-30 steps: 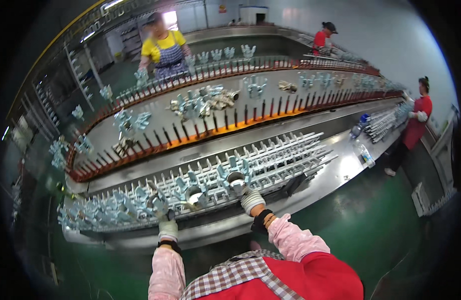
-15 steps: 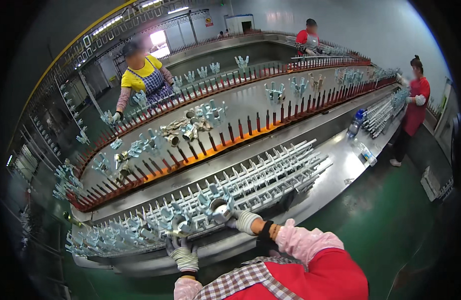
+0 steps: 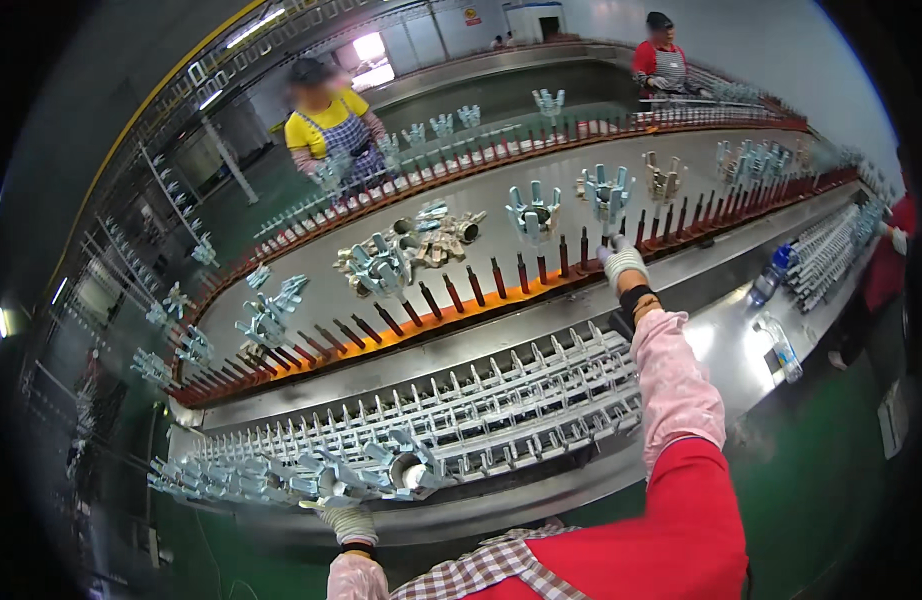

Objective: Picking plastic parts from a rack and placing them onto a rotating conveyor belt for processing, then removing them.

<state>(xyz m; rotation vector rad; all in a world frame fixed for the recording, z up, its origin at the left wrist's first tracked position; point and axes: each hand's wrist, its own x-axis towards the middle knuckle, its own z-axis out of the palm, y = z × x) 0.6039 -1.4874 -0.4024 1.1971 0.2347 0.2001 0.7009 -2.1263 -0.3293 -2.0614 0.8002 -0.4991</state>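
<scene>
My gloved left hand (image 3: 349, 524) is at the near edge of the bench, its fingers mostly hidden beneath a pronged metal fitting with a round collar (image 3: 338, 482). Just right of that fitting lies another pronged fitting (image 3: 409, 468), its round opening toward me. My right arm stretches out to the row of dark red spindles (image 3: 497, 276). There my gloved right hand (image 3: 623, 264) reaches the foot of an upright pronged fitting (image 3: 608, 194) on the row. Whether its fingers close around anything is too small to make out.
Racks of silvery bars with upright pegs (image 3: 481, 400) lie on the steel bench. Beyond the spindles is a pile of loose metal collars (image 3: 436, 245). A blue-topped bottle (image 3: 771, 275) and a clear bottle (image 3: 784, 355) stand at right. Co-workers (image 3: 331, 125) work around the line.
My right hand has left the fitting on the bench and moved forward and right to the spindle row. My left hand has slipped farther under its fitting. The whole view has shifted.
</scene>
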